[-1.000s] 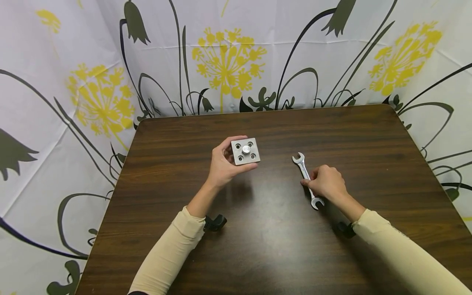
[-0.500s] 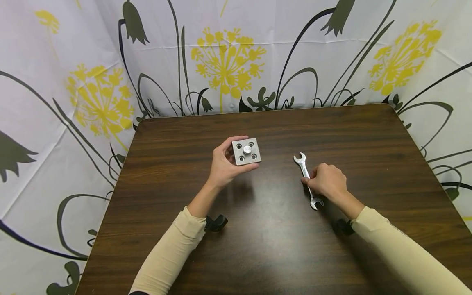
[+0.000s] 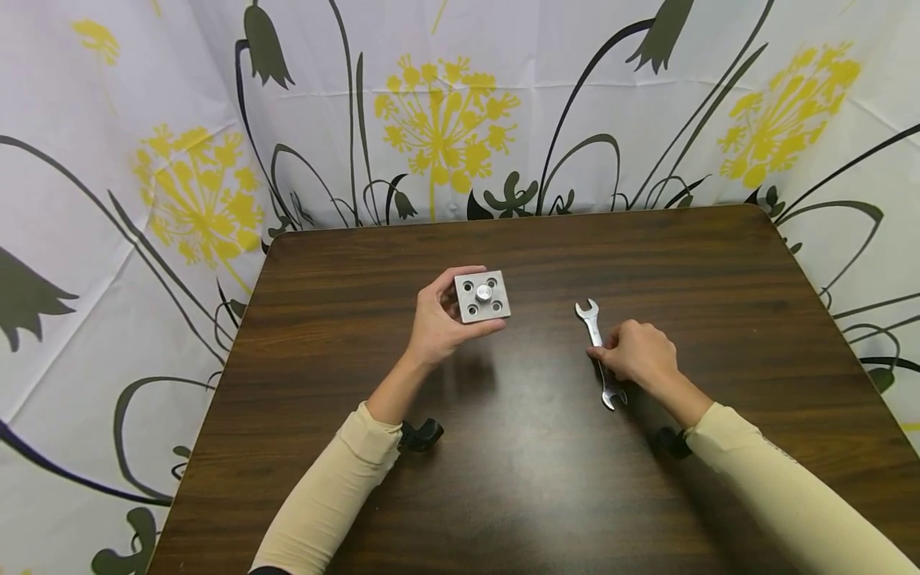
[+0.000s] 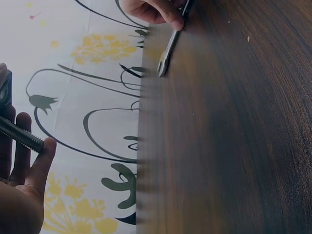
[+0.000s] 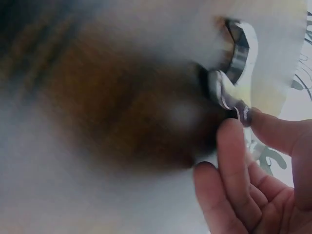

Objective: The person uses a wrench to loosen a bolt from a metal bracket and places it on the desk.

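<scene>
L hand (image 3: 434, 326) grips sq. silver metal plate (image 3: 483, 296) by edges, R hand (image 3: 641, 353) pinches silver double-ended metal wrench (image 3: 593, 331) mid-shaft, both over brown wood-grain table (image 3: 532, 479); wrench may pivot b/c pinch is narrow.

- Soft, fairly bright light washes the white cloth (image 3: 460, 36) behind the table (image 3: 535, 519).
- A pale glare pools on the wood's middle.
- Below the left hand (image 3: 435, 326) falls a faint, soft shadow (image 3: 470, 377).
- Wrench (image 3: 594, 333) glints.
- Left wrist view dimmer, hazy; right wrist view smears the wood out of focus.
</scene>
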Motion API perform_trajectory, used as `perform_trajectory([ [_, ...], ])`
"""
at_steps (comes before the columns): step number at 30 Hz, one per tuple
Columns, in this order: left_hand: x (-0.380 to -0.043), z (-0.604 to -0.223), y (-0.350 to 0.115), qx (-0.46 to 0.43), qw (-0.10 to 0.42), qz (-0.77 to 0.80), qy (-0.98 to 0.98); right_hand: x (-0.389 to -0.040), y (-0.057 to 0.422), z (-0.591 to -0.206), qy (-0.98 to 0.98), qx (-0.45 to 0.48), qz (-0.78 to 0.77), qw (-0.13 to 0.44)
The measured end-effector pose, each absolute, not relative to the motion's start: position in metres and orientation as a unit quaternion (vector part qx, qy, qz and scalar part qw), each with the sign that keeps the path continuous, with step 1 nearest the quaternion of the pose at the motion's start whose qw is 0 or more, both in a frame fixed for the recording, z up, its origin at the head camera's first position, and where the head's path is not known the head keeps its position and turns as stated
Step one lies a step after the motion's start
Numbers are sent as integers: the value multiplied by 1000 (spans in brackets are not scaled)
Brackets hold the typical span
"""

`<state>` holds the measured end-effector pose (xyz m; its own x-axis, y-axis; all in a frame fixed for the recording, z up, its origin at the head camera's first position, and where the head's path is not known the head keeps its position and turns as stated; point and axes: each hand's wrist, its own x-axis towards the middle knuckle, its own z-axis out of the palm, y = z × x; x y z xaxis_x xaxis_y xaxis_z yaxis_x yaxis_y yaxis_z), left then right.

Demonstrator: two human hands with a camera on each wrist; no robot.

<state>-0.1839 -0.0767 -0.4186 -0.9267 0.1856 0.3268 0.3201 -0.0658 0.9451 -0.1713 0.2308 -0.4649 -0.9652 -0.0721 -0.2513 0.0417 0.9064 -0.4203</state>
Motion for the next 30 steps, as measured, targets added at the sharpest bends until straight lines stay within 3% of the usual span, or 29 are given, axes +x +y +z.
perform_trajectory([
  [7,-185,-418,-75,-188,50,-710,-677,-183,230,-442,979,-35,-162,118],
  [21,-184,-419,-75,-199,41,-704,-680,-184,154,-348,939,-207,-272,-44],
  [30,-182,-419,-72,-210,38,-699,-683,-180,113,-334,911,-292,-263,-124],
])
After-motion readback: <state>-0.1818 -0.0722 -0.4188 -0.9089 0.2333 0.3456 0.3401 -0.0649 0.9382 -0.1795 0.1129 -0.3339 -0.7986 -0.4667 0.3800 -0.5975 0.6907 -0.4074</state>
